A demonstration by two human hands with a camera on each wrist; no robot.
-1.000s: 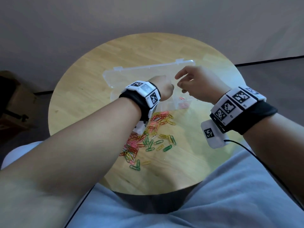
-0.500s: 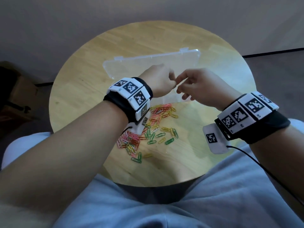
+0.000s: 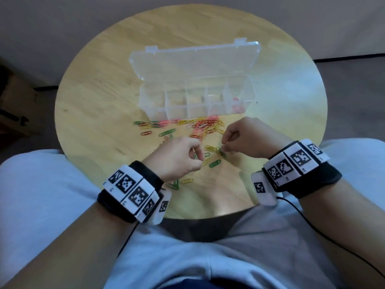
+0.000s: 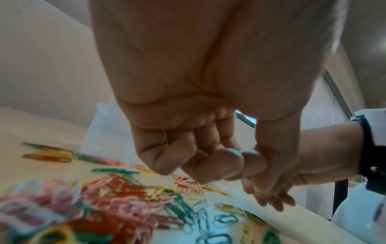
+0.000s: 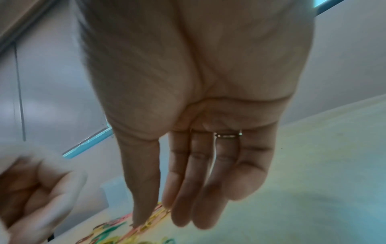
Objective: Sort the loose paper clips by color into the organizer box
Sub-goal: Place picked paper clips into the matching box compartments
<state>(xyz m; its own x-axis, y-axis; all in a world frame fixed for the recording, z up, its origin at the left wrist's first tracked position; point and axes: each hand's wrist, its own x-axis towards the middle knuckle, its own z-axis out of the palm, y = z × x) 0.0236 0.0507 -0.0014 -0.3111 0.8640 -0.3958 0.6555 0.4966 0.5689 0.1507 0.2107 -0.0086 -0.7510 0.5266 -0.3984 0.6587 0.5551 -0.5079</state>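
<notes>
While both my hands hover low over the scattered paper clips (image 3: 187, 130), the head view shows the organizer box (image 3: 195, 101) sitting open just beyond the pile on the round table (image 3: 93, 97), lid folded back. A few pinkish-red clips already lie in its rightmost compartment, and the other compartments look bare from here. My left hand (image 3: 179, 159) is curled with fingertips drawn together near a yellow clip, and my right hand (image 3: 241, 138) reaches down onto a green clip (image 3: 220, 150) at the near edge of the pile. To do this pick well, I reckon I should single out one colour, pin the clip with a fingertip and slide it free of its neighbours before lifting, since they tangle.

Over to the left wrist view: the fingers (image 4: 211, 165) are folded tightly toward the palm above the blurred heap, a narrow closed curl. Whether a clip sits inside it, I cannot tell.

Now the right wrist view: the hand is nearly flat, with its fingers (image 5: 188, 189) long and straight and the thumb alongside, tips just reaching the coloured clips below. Nothing gripped there, only touching.
</notes>
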